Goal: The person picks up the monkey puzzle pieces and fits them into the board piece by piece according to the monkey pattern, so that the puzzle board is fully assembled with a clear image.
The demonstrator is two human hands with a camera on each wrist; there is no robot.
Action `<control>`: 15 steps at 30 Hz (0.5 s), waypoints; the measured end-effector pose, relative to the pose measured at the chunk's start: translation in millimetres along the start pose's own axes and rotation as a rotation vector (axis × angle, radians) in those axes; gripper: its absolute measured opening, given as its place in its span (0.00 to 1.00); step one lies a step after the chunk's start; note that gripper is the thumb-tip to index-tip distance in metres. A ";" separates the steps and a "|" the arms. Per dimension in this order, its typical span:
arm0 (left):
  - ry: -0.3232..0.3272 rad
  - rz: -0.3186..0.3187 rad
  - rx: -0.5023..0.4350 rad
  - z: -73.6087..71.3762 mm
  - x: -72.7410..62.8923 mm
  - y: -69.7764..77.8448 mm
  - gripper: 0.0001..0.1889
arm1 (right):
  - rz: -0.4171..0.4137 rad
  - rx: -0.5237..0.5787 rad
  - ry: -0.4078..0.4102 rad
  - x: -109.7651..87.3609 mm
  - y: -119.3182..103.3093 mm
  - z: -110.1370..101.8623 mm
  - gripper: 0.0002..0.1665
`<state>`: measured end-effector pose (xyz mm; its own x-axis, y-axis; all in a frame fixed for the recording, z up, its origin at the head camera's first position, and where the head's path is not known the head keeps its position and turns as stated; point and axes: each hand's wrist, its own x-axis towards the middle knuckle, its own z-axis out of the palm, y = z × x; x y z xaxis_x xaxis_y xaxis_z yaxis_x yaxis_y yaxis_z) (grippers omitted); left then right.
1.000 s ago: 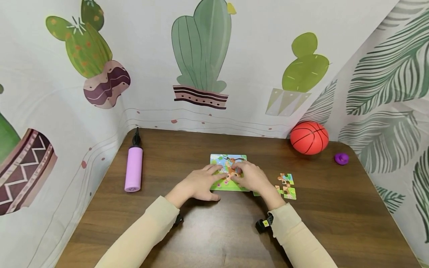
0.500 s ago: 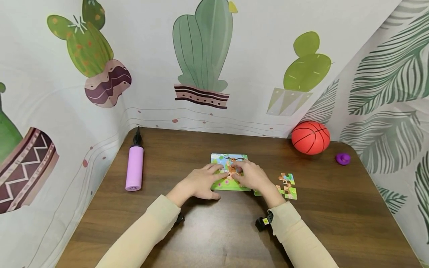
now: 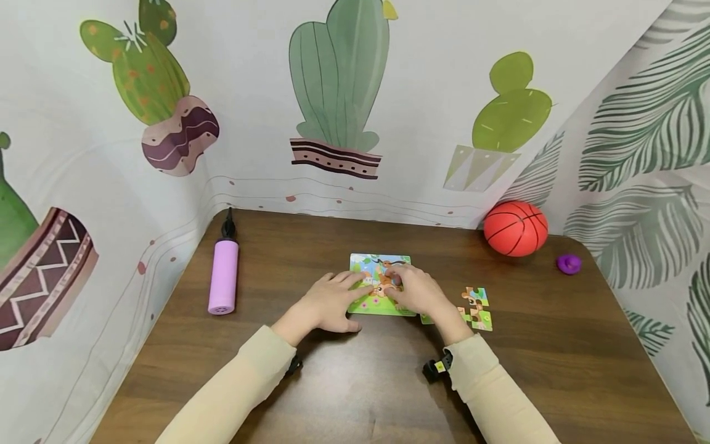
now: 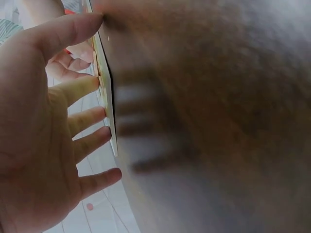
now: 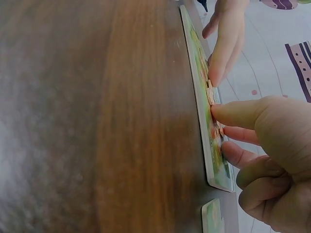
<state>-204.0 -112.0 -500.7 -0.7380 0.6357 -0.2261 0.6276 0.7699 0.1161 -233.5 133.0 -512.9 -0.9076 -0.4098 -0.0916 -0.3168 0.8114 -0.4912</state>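
Note:
A colourful jigsaw puzzle [image 3: 383, 306] with a cartoon animal picture lies flat in its board on the table. My left hand [image 3: 331, 303] lies at its left side, fingers spread and fairly straight, fingertips touching the board, as the left wrist view shows. From the right, my right hand [image 3: 417, 292] reaches over the puzzle. In the right wrist view its thumb [image 5: 238, 112] and forefinger pinch a slightly raised puzzle piece [image 5: 217, 127] on the board; the other fingers are curled. The hands hide parts of the picture.
Several loose puzzle pieces [image 3: 475, 308] lie right of the board, some partly behind my right forearm. A red toy basketball [image 3: 516, 229] and a small purple object [image 3: 569, 264] are at the back right. A pink hand pump [image 3: 224, 277] lies at the left. A patterned wall cloth [image 3: 421, 123] borders the table [image 3: 366, 382].
Both hands stay almost in place over the puzzle. The head view has shifted slightly, and my left hand has edged a little left.

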 end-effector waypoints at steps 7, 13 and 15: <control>-0.020 -0.022 0.019 -3.4 1.8 4.7 0.45 | 0.012 0.008 0.002 0.4 -0.2 -0.4 0.21; -0.003 -0.010 0.026 -2.6 4.6 8.0 0.45 | -0.006 0.044 0.007 -1.2 1.4 -1.3 0.22; 0.002 -0.006 0.034 -2.7 6.0 9.5 0.44 | -0.019 0.077 0.017 -3.8 4.1 -3.4 0.22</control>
<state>-203.2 -100.7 -498.3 -0.7425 0.6309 -0.2249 0.6308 0.7716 0.0821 -232.3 139.2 -511.6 -0.9064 -0.4171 -0.0669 -0.3127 0.7689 -0.5577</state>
